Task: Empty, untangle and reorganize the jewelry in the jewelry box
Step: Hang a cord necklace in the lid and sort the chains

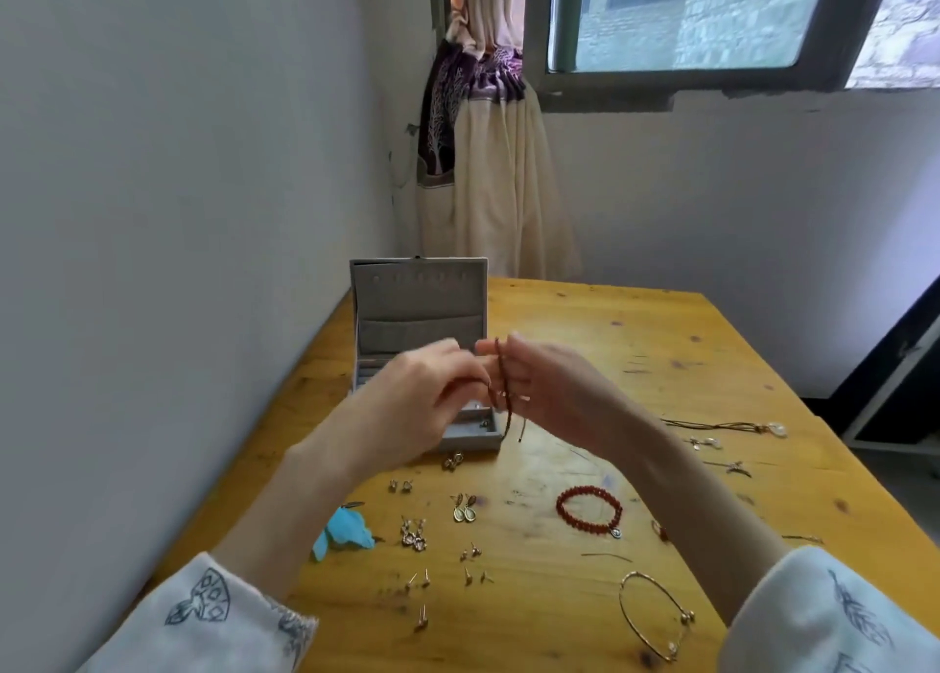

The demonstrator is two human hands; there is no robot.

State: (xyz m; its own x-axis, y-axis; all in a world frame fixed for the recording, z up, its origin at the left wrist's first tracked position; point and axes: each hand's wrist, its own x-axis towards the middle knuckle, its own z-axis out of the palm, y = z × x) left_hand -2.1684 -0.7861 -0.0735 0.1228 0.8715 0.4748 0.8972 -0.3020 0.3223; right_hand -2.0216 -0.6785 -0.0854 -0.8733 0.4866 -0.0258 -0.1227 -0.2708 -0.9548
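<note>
The grey jewelry box [417, 311] stands open on the wooden table [661, 347], its lid upright. In front of it, above the table, both hands hold a dark red beaded strand [503, 387]. My left hand [422, 398] pinches the strand at its lower loop. The strand is draped over the fingers of my right hand [554, 387], and its cord end dangles down. Laid out on the table are a red bead bracelet [589, 510], a thin gold bangle [656, 616], several earrings and studs [463, 509] and a blue feather earring [346, 532].
A cord necklace with a pale pendant [727, 426] and small charms [707, 442] lie at the table's right side. The table stands against the wall on the left. A curtain [498, 174] hangs under a window behind it.
</note>
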